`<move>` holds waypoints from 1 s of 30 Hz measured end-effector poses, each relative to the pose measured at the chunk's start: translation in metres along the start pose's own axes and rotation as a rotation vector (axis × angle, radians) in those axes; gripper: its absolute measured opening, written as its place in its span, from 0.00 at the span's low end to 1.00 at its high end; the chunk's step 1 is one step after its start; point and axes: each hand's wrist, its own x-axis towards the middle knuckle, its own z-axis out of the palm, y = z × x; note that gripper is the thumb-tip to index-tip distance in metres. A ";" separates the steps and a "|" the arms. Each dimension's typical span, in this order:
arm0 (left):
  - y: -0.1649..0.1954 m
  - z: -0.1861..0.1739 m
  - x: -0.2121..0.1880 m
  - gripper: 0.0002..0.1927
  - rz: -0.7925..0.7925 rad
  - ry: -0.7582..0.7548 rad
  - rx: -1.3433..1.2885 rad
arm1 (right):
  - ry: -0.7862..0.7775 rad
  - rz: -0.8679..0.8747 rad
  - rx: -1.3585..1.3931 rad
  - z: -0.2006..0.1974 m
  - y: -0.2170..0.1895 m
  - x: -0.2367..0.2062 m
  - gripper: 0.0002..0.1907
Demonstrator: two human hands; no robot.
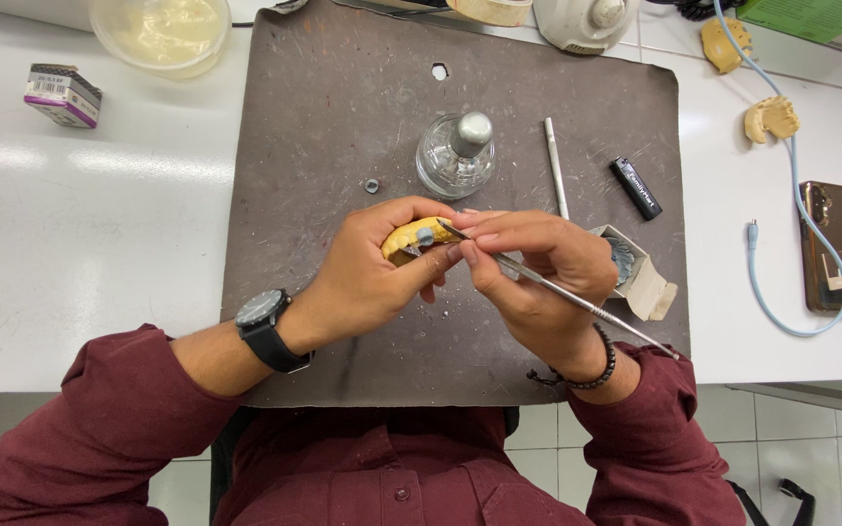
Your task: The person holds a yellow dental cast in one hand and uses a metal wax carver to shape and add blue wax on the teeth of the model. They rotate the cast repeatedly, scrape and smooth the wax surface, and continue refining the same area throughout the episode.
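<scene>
My left hand [367,278] grips a yellow dental cast [407,237] above the dark work mat [324,127]. A small grey patch shows on the cast's upper side. My right hand [536,278] holds a thin metal carving tool [577,300] like a pen. Its tip touches the cast near the grey patch. The tool's handle runs back over my right wrist. Most of the cast is hidden by my left fingers.
On the mat stand a glass burner with a metal cap [457,156], a second metal instrument [556,168], a black lighter [635,187], a small grey nut [371,185] and an open little box [635,273]. Two more casts [770,119], a phone [828,245] with cable, a plastic bowl [161,33] and a small carton [62,94] lie on the white bench.
</scene>
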 end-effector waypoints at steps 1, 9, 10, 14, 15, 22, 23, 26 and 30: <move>0.000 0.001 0.000 0.11 0.040 0.017 0.050 | 0.006 -0.004 0.003 0.003 -0.002 -0.001 0.09; -0.008 0.007 -0.004 0.12 0.328 0.208 0.490 | 0.054 -0.038 -0.097 0.018 -0.008 -0.004 0.11; -0.009 0.007 -0.004 0.11 0.349 0.216 0.493 | 0.054 -0.034 -0.095 0.019 -0.009 -0.005 0.11; -0.012 0.008 -0.005 0.10 0.412 0.248 0.511 | 0.050 -0.030 -0.100 0.020 -0.010 -0.007 0.12; -0.012 0.009 -0.004 0.10 0.425 0.256 0.517 | 0.048 -0.036 -0.104 0.020 -0.009 -0.006 0.12; -0.013 0.009 -0.005 0.10 0.406 0.260 0.524 | 0.041 0.000 -0.080 0.020 -0.010 -0.005 0.12; -0.013 0.009 -0.005 0.10 0.391 0.259 0.526 | 0.050 0.012 -0.068 0.020 -0.010 -0.006 0.12; -0.014 0.009 -0.005 0.10 0.406 0.261 0.533 | 0.068 -0.009 -0.096 0.021 -0.011 -0.006 0.13; -0.015 0.008 -0.006 0.11 0.431 0.258 0.514 | 0.047 -0.031 -0.083 0.022 -0.010 -0.005 0.12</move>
